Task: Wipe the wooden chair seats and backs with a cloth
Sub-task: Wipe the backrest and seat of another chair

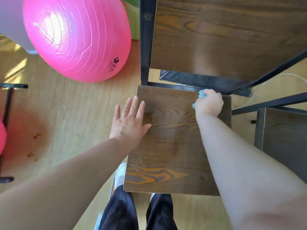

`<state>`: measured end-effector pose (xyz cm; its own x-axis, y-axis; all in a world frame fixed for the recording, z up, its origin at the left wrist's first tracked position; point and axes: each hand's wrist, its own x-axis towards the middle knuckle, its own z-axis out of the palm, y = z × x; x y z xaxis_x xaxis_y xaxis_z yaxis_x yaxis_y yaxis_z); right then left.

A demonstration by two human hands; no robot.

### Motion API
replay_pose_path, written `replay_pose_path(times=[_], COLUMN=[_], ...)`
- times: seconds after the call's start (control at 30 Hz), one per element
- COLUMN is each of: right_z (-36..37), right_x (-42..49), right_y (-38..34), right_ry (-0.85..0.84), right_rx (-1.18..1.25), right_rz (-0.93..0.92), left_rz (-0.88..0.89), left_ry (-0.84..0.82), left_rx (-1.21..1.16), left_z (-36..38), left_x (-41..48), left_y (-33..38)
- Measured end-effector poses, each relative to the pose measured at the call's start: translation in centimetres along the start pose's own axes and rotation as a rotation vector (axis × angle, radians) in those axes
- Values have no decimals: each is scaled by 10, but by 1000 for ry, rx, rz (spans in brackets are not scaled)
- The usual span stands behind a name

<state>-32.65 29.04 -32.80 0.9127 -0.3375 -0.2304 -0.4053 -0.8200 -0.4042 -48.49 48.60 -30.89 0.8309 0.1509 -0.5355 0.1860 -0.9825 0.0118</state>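
A dark wooden chair seat (172, 146) with black metal framing lies directly below me, and its wooden back (224, 35) rises at the top of the view. My right hand (209, 103) grips a bunched light blue cloth (203, 94) at the seat's far right corner, beside the frame. The cloth is mostly hidden under my fist. My left hand (130, 120) lies flat with fingers spread over the seat's left edge, holding nothing.
A large pink exercise ball (78, 37) sits on the light wood floor at the upper left. A second wooden chair (285, 140) stands at the right. A white cord (259, 90) runs on the floor behind. A black metal frame (8, 103) is at far left.
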Motion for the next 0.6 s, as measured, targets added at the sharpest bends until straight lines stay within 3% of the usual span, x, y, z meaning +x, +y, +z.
replay_pose_path(times=[0.17,0.37,0.6], right_z=[31,66,71], right_x=[-44,-87,-149], right_y=[-35,-60,-25], right_ry=[-98,-231,-403], right_rx=[7,-13,-72], right_rz=[-169,-545,-970], left_rz=[-32,-57,-54], left_ry=[12,-3,-32], left_rx=[-45,-59,-96], left_z=[3,10,23], left_x=[0,-12,-30], left_y=[-23,-46,-55])
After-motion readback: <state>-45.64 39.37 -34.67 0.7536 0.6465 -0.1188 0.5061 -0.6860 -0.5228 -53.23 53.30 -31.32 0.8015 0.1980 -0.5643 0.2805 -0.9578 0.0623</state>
